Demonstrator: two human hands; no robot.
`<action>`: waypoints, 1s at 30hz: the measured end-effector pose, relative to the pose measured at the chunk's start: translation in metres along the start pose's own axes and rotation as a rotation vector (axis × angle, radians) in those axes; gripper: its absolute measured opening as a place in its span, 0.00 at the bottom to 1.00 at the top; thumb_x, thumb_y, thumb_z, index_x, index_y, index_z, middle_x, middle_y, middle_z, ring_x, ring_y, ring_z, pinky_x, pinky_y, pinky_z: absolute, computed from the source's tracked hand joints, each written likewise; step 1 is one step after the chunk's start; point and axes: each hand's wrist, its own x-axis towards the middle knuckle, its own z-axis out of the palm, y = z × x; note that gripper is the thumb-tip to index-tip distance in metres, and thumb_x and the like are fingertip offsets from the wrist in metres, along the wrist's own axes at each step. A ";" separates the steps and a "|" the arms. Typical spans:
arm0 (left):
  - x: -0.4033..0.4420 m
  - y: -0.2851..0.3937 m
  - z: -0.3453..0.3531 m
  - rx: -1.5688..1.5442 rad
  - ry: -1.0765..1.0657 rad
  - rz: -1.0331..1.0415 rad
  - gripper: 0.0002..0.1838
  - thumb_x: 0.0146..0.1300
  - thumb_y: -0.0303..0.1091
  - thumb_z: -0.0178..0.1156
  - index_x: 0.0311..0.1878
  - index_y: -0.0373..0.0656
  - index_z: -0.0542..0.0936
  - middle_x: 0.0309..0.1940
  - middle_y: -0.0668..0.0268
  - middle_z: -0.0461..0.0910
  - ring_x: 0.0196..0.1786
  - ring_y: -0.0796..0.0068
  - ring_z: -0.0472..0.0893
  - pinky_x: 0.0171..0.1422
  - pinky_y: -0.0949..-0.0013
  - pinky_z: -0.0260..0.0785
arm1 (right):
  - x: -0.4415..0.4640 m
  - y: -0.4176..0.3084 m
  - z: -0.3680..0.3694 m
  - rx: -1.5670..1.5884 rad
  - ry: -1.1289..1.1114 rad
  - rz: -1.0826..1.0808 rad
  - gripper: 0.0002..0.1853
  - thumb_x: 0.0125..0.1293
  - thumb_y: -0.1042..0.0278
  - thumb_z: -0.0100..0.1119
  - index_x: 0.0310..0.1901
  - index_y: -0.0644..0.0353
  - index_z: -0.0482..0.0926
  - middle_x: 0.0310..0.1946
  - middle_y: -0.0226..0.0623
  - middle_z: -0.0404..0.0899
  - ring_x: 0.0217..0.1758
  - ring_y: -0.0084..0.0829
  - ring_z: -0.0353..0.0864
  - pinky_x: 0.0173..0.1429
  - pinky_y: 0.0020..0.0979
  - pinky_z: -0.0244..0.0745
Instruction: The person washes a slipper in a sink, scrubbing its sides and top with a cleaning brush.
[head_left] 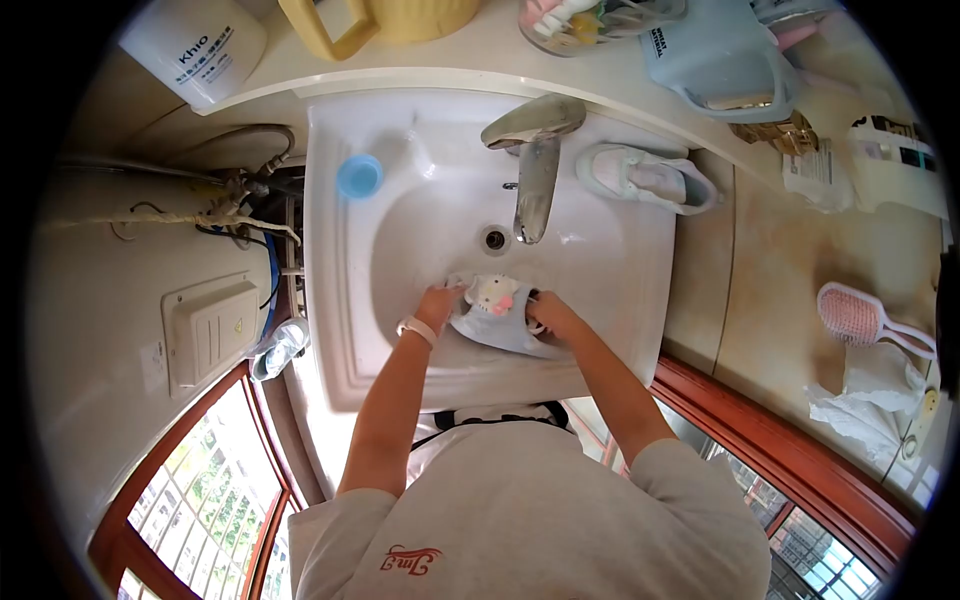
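A light grey-blue cloth item [487, 328], with a white cat face and a pink bow on it, lies in the front part of the white sink basin [400, 235]. My left hand [438, 303] is closed on its left edge; a pale band circles that wrist. At the item's right side, my right hand [549, 312] has its fingers curled at a dark opening, partly inside it. Above the basin stands a metal faucet [537, 185], its spout over the drain. No water is seen flowing.
A light blue cup [359, 176] rests on the sink's back left corner, a white shoe [648, 178] on the back right. Behind runs a shelf [400, 75] with a yellow pitcher [420, 18] and a blue jug [715, 60]. A pink hairbrush [852, 312] lies far right.
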 end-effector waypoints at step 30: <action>-0.042 0.106 -0.026 -0.417 0.590 -0.317 0.30 0.59 0.55 0.58 0.53 0.38 0.70 0.26 0.67 0.69 0.25 0.78 0.64 0.27 0.70 0.59 | -0.052 0.009 -0.028 -0.151 0.440 -0.183 0.25 0.41 0.46 0.73 0.25 0.65 0.81 0.20 0.41 0.79 0.21 0.28 0.78 0.29 0.30 0.71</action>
